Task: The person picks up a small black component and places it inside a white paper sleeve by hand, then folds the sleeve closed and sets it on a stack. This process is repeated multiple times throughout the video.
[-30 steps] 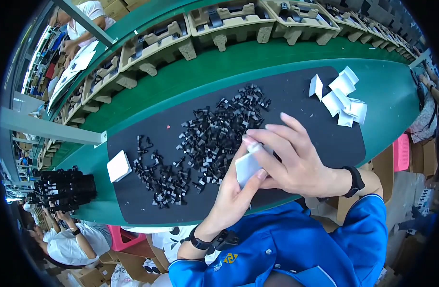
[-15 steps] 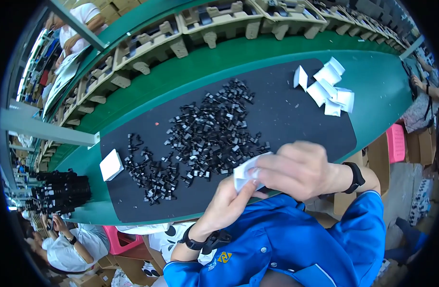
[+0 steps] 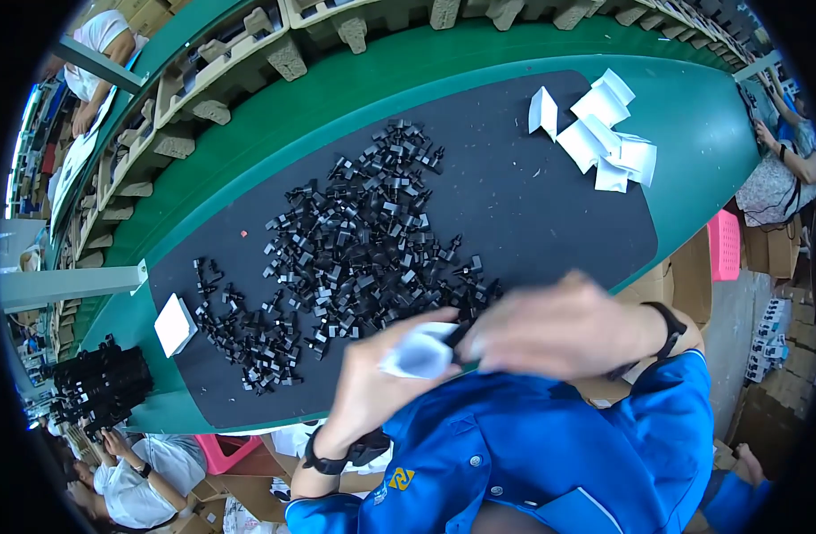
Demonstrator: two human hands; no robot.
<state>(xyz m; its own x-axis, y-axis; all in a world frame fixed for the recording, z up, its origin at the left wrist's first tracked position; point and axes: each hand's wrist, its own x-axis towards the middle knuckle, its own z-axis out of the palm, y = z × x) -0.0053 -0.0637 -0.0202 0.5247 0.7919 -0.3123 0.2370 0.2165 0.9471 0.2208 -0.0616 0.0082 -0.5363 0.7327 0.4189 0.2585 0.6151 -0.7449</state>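
1. Currently, left hand [image 3: 369, 363] grasps curled white paper sheet [image 3: 417, 356] at near edge of flat black mat [image 3: 533, 214].
2. Right hand [image 3: 555, 331] blurred beside sheet; grip cannot be told.
3. Small glossy black pieces [image 3: 355, 245] lie heaped on mat.

Scene viewed from wearer's head, through left lens of side-by-side fisheye pair. View aimed downward and outward across green bench [image 3: 693, 116]. Blue jacket [image 3: 550, 445] seen from above at lower edge; left hand [image 3: 368, 363] and right hand [image 3: 559, 331] framed close, below centre. Beige trays [image 3: 288, 59] placed farther off, along top. Co-worker [image 3: 150, 476] shown small at lower left. Straight edges bowed, corners blacked out.
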